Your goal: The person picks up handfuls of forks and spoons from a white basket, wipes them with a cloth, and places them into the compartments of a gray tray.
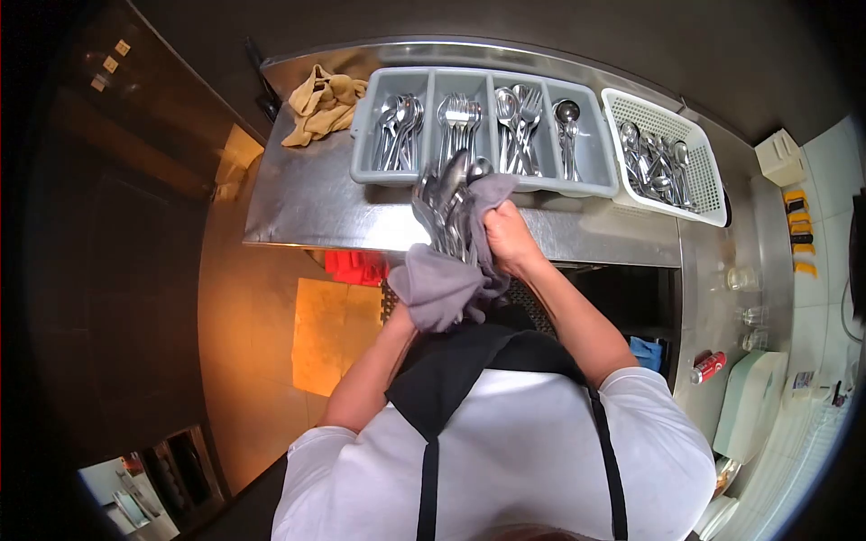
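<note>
A bunch of spoons and other cutlery [442, 203] stands up out of a grey-purple cloth [437, 284] in front of my body. My right hand [511, 236] is closed round the upper part of the cloth, beside the cutlery. The cloth covers most of my left hand [410, 317] at the lower end of the bunch, so its fingers are hidden. Just beyond the bunch lies a grey four-compartment tray [424, 178], with spoons, forks, mixed cutlery and ladle-like spoons in its compartments.
A white perforated basket [713, 194] of cutlery stands right of the tray. A tan cloth [325, 104] lies crumpled at the left end of the steel counter [307, 203]. Farther right are a red can [709, 367], glasses [753, 316] and a pale green-white container [750, 401].
</note>
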Demonstrator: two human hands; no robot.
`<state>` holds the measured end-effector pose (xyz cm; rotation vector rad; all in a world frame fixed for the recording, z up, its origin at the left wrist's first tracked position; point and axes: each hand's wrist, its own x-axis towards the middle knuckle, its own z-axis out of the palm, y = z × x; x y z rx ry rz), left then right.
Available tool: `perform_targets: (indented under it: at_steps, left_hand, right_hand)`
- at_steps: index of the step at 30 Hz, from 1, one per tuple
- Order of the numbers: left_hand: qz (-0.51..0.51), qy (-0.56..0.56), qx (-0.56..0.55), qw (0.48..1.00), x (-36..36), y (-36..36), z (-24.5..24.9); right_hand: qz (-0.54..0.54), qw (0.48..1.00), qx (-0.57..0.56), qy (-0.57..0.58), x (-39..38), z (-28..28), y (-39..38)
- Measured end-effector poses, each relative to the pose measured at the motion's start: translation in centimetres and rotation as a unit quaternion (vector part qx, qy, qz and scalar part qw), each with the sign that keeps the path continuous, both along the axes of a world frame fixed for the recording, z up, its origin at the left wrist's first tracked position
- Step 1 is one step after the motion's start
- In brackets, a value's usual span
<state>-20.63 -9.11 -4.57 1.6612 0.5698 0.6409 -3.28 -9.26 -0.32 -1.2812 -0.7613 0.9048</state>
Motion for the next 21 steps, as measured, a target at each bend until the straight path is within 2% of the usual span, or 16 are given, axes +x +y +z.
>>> perform_targets:
  at_steps: [2,3,6,8,9,11,13,14,15,16,18,19,21]
  left_hand:
    - [0.022,0.009,0.038,0.999,0.2,0.8,0.3]
    - [0.033,0.014,0.072,0.997,0.3,1.1,0.7]
    - [0.059,0.068,0.254,0.963,-0.1,2.1,1.9]
    - [0.081,0.09,0.305,0.944,-0.7,3.3,2.7]
    - [0.092,0.093,0.309,0.942,-0.9,3.9,2.9]
    - [0.14,0.014,0.183,0.973,-1.6,4.6,1.9]
    - [0.179,-0.01,0.116,0.977,-2.1,4.7,3.2]
    - [0.184,0.032,0.22,0.957,-2.6,4.7,4.7]
    - [0.186,0.074,0.32,0.926,-2.9,4.6,6.4]
    - [0.183,0.116,0.379,0.9,-3.3,4.5,7.2]
    - [0.176,0.198,0.488,0.832,-4.2,4.6,8.1]
    - [0.139,0.16,0.418,0.884,-4.6,5.1,7.6]
    - [0.135,0.152,0.468,0.86,-4.3,5.0,7.1]
  right_hand:
    - [0.032,0.987,0.013,-0.154,0.5,0.2,0.6]
    - [-0.004,0.989,0.007,-0.147,0.2,0.9,1.4]
    - [-0.033,0.999,0.006,-0.013,-1.4,0.4,3.3]
    - [0.053,0.995,0.001,-0.085,-2.5,0.7,3.0]
    - [0.081,0.991,0.009,-0.104,-3.8,0.6,2.6]
    - [0.14,0.975,0.006,-0.175,-4.2,-0.4,3.5]
    - [0.163,0.983,-0.059,-0.052,-4.1,-1.2,6.6]
    - [0.171,0.981,-0.094,0.009,-4.0,-1.4,7.8]
    - [0.182,0.972,-0.078,0.128,-4.0,0.4,8.3]
    - [0.192,0.955,-0.111,0.198,-3.9,0.5,8.8]
    - [0.27,0.946,-0.07,0.166,-3.5,0.4,8.4]
    - [0.264,0.961,-0.021,0.084,-4.2,0.9,7.8]
    - [0.244,0.964,0.072,-0.081,-5.8,1.8,6.6]
